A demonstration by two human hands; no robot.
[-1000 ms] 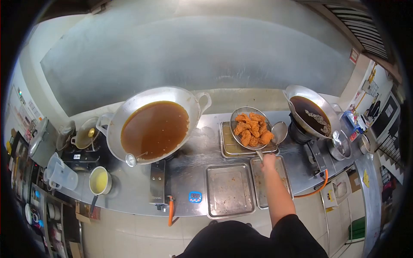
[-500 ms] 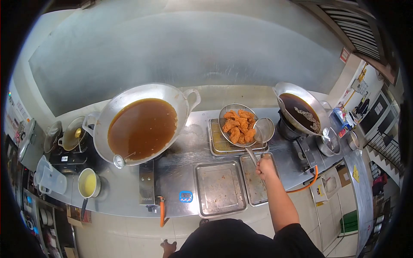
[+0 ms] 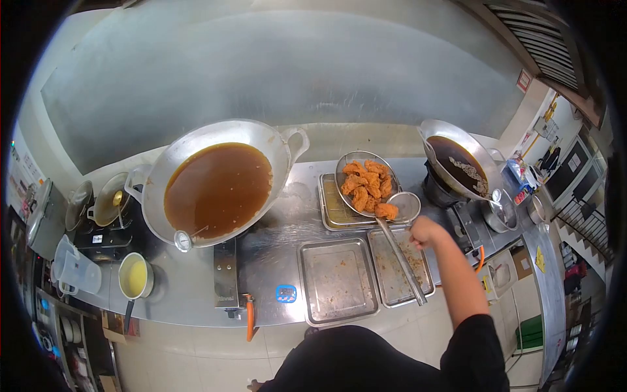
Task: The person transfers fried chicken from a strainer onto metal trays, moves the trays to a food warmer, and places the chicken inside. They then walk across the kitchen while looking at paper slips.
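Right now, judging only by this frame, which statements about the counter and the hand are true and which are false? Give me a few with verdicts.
1. The strainer holds fried chicken. True.
2. The big wok is empty. False: it is full of brown liquid.
3. The right hand grips the far end of the strainer's handle. False: that end lies free over the front trays, and the hand is closed by the ladle.
4. The front trays hold no chicken pieces. True.
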